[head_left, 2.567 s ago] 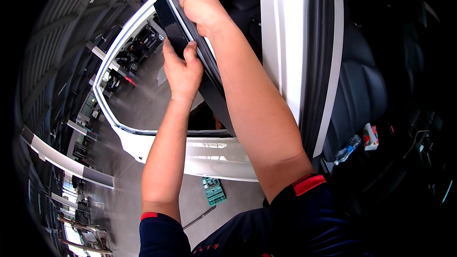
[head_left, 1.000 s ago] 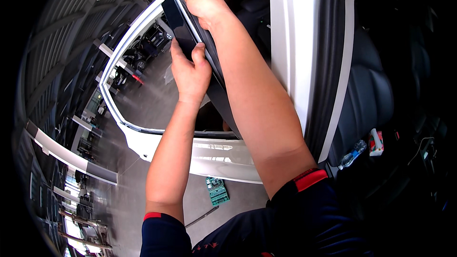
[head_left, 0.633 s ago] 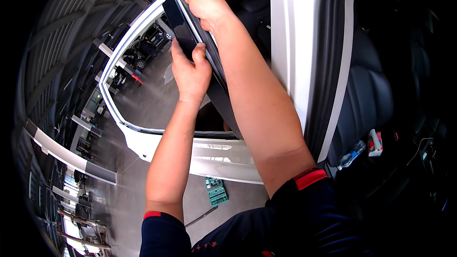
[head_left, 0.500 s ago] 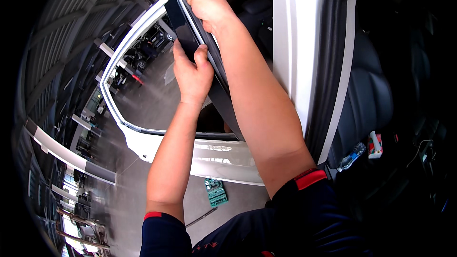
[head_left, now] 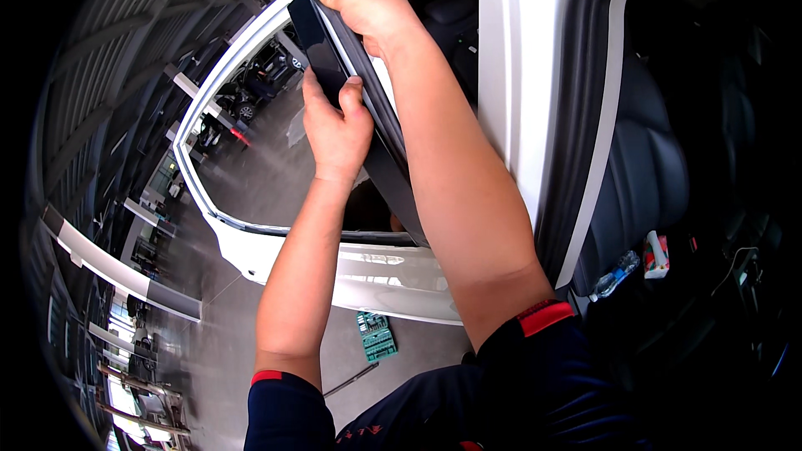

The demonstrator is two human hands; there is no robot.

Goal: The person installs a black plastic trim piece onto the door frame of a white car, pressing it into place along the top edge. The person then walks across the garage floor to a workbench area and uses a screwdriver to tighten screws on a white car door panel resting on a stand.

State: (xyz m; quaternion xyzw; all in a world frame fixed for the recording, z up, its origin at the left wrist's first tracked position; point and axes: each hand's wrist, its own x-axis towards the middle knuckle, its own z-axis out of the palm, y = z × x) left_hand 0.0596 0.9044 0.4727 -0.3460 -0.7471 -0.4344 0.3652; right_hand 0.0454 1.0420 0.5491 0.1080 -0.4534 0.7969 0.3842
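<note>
A white car door [head_left: 397, 280] stands open, its window frame without glass across most of the opening. Along the frame's upright pillar runs a glossy black pillar trim [head_left: 322, 43]. My left hand [head_left: 338, 129] is closed round this trim, thumb on the right side and fingers on the left. Higher up, near the frame's top corner, my right hand [head_left: 376, 12] grips the dark rubber door seal [head_left: 383, 104] beside the trim. Its thumb lies on the seal's upper end; most of its other fingers are hidden behind the edge.
The white car body pillar [head_left: 514, 58] rises close to my right arm. Beyond it are a dark seat [head_left: 639, 159], a plastic bottle [head_left: 616, 276] and a tissue box [head_left: 657, 255]. On the floor below lie a green tool case [head_left: 376, 336] and a thin dark bar [head_left: 351, 379].
My right hand has shifted very slightly up and left along the seal's upper end. The left hand keeps its hold on the trim almost unmoved.
</note>
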